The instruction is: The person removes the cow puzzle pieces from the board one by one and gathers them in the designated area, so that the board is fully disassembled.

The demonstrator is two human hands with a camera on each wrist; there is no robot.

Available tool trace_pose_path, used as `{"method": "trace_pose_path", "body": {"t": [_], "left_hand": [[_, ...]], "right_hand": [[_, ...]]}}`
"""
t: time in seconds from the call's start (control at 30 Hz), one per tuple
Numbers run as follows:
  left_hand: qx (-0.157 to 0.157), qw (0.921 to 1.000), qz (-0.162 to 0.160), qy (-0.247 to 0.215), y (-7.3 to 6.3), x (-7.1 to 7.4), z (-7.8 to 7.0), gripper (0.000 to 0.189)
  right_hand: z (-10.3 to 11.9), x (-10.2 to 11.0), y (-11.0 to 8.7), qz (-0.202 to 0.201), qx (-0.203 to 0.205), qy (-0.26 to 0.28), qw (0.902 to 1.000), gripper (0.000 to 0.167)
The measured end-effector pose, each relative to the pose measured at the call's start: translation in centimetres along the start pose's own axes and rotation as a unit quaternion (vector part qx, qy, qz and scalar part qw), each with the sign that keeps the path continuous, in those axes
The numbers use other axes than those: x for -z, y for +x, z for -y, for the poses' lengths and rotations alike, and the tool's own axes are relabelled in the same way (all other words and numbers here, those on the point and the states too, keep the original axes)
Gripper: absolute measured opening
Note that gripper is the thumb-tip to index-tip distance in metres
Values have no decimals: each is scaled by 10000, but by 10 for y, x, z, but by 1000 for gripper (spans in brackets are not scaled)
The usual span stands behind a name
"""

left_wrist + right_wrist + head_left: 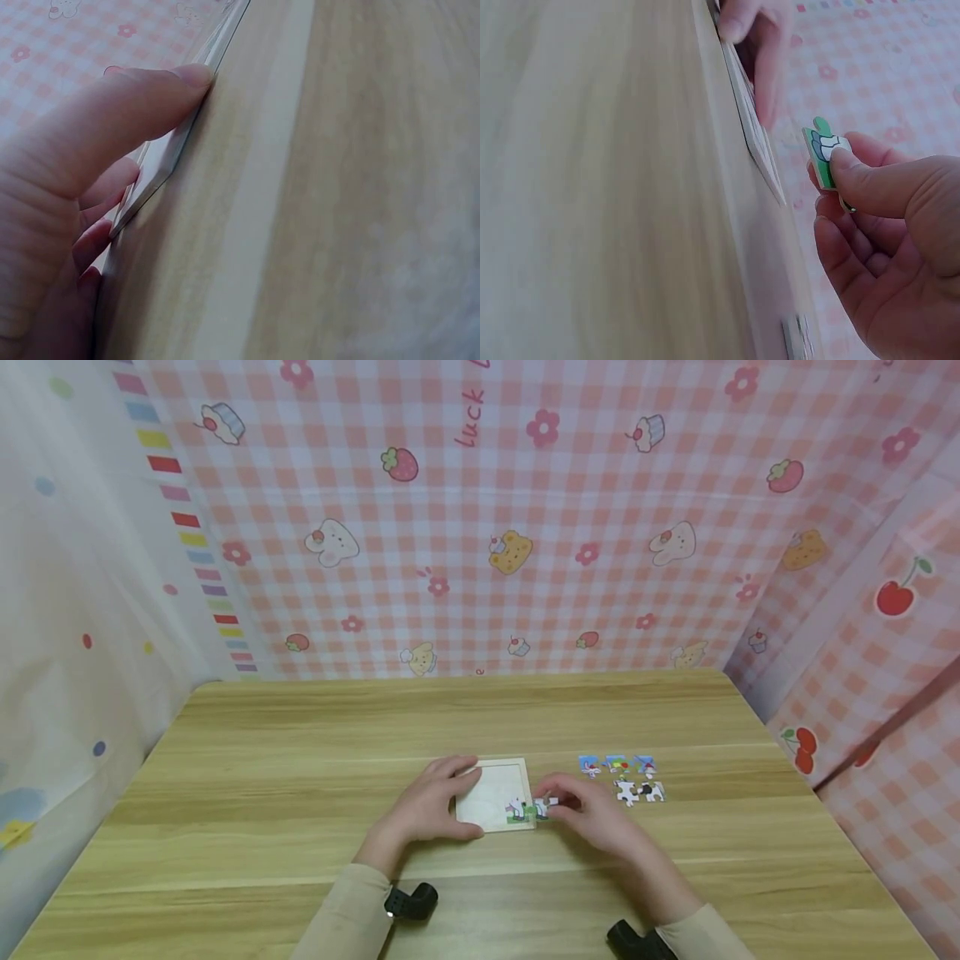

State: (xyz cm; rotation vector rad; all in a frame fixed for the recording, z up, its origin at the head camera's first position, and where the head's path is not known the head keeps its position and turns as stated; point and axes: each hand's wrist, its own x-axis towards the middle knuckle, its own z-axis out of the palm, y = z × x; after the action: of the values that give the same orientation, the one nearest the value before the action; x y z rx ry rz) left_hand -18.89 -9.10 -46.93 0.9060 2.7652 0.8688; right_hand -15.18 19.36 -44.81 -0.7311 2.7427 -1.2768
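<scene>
A square wooden puzzle tray (491,785) lies on the table, one jigsaw piece (516,811) with a white animal and green ground in its lower right corner. My left hand (435,802) holds the tray from the left, its thumb along the near rim and its fingers at the far left corner. Between thumb and fingers, my right hand (592,814) pinches another jigsaw piece (823,154), green and white with a rounded tab. That piece is just above the tray's right rim in the head view. In the left wrist view the thumb (150,105) touches the tray's edge.
Several loose jigsaw pieces (617,766) lie in two rows to the right of the tray, beyond my right hand. The wooden table (300,777) ends at a checked pink cloth (450,527) behind it. Cloth also hangs on both sides.
</scene>
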Motion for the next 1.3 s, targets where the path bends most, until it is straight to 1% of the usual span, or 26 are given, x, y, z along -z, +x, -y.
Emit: {"method": "trace_pose_path", "body": {"t": [0.07, 0.3, 0.57, 0.73, 0.87, 1.03, 1.1, 1.3], "left_hand": [[46, 10000, 34, 6, 0, 0, 0, 93], [35, 10000, 8, 2, 0, -1, 1, 94], [19, 10000, 9, 22, 0, -1, 1, 94], [8, 10000, 9, 27, 1, -2, 1, 94], [30, 10000, 25, 61, 1, -2, 1, 94], [11, 10000, 8, 29, 2, -1, 1, 93], [-23, 10000, -24, -2, 1, -1, 1, 93], [31, 10000, 22, 36, 1, -2, 1, 94]], "right_hand": [[-4, 7, -5, -80, -41, -93, 9999, 24], [-19, 27, -23, -317, -161, -227, 9991, 23], [-37, 46, -43, -451, -26, 51, 9990, 21], [-46, 57, -54, -628, -21, -207, 9978, 21], [-54, 62, -61, -652, -219, -318, 9971, 21], [-61, 64, -63, -624, -423, -446, 9962, 21], [-61, 64, -62, -651, -433, -531, 9955, 21], [-60, 63, -62, -739, -317, -886, 9928, 24]]}}
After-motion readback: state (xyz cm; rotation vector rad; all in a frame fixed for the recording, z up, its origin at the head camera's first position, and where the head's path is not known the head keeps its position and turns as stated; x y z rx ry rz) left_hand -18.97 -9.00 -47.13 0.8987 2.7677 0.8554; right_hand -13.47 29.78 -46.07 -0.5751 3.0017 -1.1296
